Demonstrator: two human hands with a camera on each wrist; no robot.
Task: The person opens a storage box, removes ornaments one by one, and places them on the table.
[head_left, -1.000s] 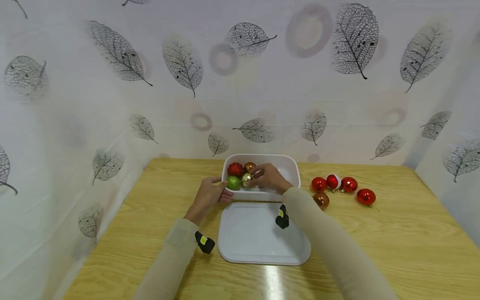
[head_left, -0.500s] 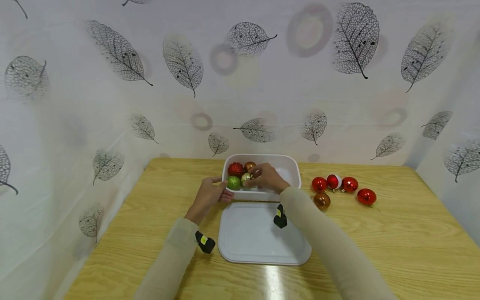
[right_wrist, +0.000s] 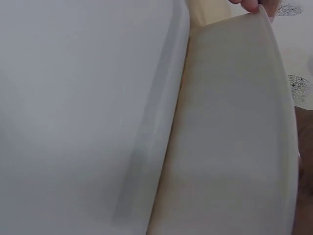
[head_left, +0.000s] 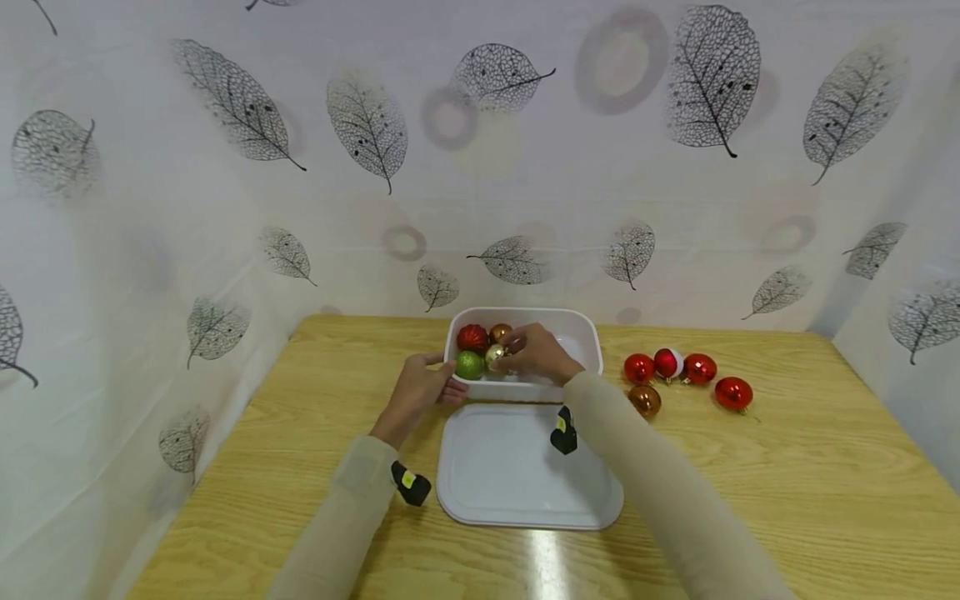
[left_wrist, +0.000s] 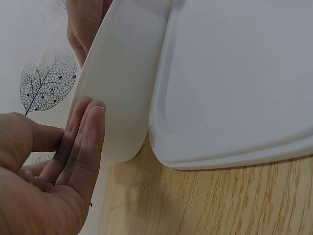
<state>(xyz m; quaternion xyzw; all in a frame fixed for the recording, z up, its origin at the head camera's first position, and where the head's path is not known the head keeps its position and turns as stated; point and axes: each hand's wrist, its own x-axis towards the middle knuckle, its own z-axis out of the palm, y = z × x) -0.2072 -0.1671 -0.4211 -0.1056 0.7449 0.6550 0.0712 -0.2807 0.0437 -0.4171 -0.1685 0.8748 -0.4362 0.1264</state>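
Observation:
A white plastic tub (head_left: 582,333) stands near the table's far edge. My left hand (head_left: 416,390) holds its near left corner, thumb at the rim and fingers against the outer wall (left_wrist: 124,73). Reaching over the near wall, my right hand (head_left: 542,357) pinches a gold bauble (head_left: 494,357) inside the tub. A green bauble (head_left: 470,365) lies to its left. Behind are a dark red ridged bauble (head_left: 472,337) and a copper one (head_left: 500,333). In the right wrist view the tub's wall (right_wrist: 230,127) hides most of the right hand.
In front of the tub lies a white lid (head_left: 525,475), flat on the wooden table (head_left: 810,500). Several baubles sit to the right: red ones (head_left: 700,368), a red-and-white one (head_left: 667,363) and a copper one (head_left: 644,401). A leaf-print curtain (head_left: 525,192) hangs behind.
My right hand and the gold bauble have shifted only slightly inside the tub. The left hand keeps its hold on the corner.

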